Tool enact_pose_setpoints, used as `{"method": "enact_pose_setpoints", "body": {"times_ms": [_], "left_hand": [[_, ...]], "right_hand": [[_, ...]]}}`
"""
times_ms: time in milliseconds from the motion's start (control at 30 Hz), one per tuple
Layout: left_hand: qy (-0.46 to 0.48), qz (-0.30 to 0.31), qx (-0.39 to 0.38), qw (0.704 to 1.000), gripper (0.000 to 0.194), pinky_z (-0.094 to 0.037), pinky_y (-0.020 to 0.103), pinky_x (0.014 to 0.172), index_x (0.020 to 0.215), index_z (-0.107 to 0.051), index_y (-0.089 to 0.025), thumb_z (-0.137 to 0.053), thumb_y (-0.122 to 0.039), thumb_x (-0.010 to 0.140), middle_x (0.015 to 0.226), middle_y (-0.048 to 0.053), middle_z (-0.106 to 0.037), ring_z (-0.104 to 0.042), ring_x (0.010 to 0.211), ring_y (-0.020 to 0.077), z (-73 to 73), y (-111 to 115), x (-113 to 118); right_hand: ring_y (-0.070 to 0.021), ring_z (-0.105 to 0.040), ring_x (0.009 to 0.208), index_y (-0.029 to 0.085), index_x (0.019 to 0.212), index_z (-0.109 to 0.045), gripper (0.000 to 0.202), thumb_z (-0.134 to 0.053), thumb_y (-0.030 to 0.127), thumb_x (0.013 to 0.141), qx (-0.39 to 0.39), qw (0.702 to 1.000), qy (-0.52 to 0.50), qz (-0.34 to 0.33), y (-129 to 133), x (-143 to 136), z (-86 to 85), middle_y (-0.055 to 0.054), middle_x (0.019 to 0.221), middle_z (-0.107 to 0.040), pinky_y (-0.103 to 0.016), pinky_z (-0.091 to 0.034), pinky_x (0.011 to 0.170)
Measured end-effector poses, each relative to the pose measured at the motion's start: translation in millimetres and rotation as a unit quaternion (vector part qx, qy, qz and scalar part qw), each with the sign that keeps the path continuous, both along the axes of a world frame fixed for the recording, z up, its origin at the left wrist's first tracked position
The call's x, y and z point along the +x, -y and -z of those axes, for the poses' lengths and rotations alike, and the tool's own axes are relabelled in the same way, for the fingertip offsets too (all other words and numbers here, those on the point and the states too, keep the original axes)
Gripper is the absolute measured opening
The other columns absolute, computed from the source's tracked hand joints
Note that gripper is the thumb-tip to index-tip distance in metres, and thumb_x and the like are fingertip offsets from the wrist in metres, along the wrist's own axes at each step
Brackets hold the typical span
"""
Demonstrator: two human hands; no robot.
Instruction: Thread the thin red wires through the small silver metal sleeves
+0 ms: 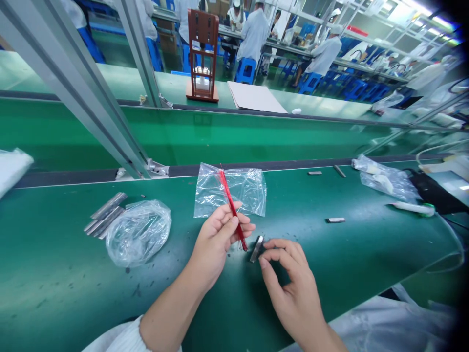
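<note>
My left hand is closed around a thin bundle of red wires, held at a slant over the table. The bundle's lower end has fine dark tips that splay apart. My right hand is just right of that end, its thumb and index fingertips brought together in a pinch. Whatever may be between them is too small to make out. Right beside these fingertips is a small dark metal block; whether they touch it is unclear. Behind my left hand a clear plastic bag lies flat on the green table.
Stacked metal bars and a crumpled plastic bag lie at left. Small metal pieces, a white pen-like tool and another bag are at right. A metal frame post rises at left. Co-workers sit beyond.
</note>
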State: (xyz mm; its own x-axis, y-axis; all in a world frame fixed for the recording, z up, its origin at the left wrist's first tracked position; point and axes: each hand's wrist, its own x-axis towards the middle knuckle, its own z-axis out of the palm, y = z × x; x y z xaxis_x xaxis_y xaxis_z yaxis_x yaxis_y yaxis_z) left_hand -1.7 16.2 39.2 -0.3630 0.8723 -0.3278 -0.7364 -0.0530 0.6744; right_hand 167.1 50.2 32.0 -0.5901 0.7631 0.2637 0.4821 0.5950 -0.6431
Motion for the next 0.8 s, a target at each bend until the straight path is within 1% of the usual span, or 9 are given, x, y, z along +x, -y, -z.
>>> {"method": "enact_pose_setpoints", "body": {"times_ms": [100,200,333,467,600,800], "left_hand": [[0.002,0.000,0.002,1.000,0.027,-0.055,0.032,0.081,0.109,-0.066,-0.017,-0.073,-0.025,0.084,0.086,0.003,-0.071,-0.071,0.080,0.0177,-1.4,0,-1],[0.003,0.012,0.004,1.000,0.027,-0.055,0.032,0.081,0.109,-0.066,-0.018,-0.073,-0.026,0.084,0.086,0.003,-0.071,-0.071,0.081,0.0181,-1.2,1,1],[0.002,0.020,0.011,1.000,0.025,-0.055,0.032,0.080,0.110,-0.066,-0.018,-0.070,-0.025,0.087,0.088,0.004,-0.071,-0.070,0.081,0.0180,1.2,2,4],[0.002,0.023,0.012,1.000,0.025,-0.055,0.031,0.079,0.110,-0.067,-0.018,-0.070,-0.024,0.087,0.088,0.004,-0.071,-0.070,0.082,0.0180,2.8,2,4],[0.004,0.023,0.011,1.000,0.024,-0.055,0.033,0.082,0.112,-0.066,-0.018,-0.067,-0.024,0.089,0.090,0.004,-0.072,-0.070,0.084,0.0184,2.4,2,4],[0.004,0.003,0.009,1.000,0.026,-0.055,0.031,0.080,0.111,-0.066,-0.017,-0.071,-0.025,0.086,0.088,0.004,-0.072,-0.071,0.082,0.0177,2.4,0,3]], "right_hand": [[-0.0256,-0.059,0.100,0.025,0.093,-0.064,0.009,-0.057,0.022,0.095,-0.013,1.000,-0.013,-0.002,0,2,0.3,-0.007,0.102,-0.065,-0.042,-0.047,0.085],[-0.0254,-0.058,0.101,0.026,0.101,-0.065,0.010,-0.059,0.021,0.095,-0.011,1.000,-0.017,-0.016,-1,-5,-2.8,-0.006,0.104,-0.065,-0.042,-0.047,0.085],[-0.0259,-0.058,0.099,0.024,0.098,-0.065,0.009,-0.059,0.020,0.094,-0.004,1.000,-0.012,-0.024,-3,-15,-6.4,-0.006,0.102,-0.066,-0.042,-0.046,0.084],[-0.0257,-0.059,0.095,0.024,0.091,-0.065,0.009,-0.057,0.019,0.094,0.007,1.000,-0.010,-0.020,-3,-18,-5.9,-0.006,0.097,-0.067,-0.041,-0.045,0.082],[-0.0257,-0.059,0.094,0.024,0.088,-0.064,0.011,-0.056,0.019,0.095,0.011,1.000,-0.004,-0.021,-4,-17,-4.5,-0.006,0.096,-0.066,-0.040,-0.045,0.080],[-0.0256,-0.059,0.099,0.024,0.091,-0.064,0.013,-0.054,0.018,0.097,-0.001,1.000,0.000,-0.031,-3,-9,-3.9,-0.006,0.099,-0.066,-0.039,-0.045,0.082]]}}
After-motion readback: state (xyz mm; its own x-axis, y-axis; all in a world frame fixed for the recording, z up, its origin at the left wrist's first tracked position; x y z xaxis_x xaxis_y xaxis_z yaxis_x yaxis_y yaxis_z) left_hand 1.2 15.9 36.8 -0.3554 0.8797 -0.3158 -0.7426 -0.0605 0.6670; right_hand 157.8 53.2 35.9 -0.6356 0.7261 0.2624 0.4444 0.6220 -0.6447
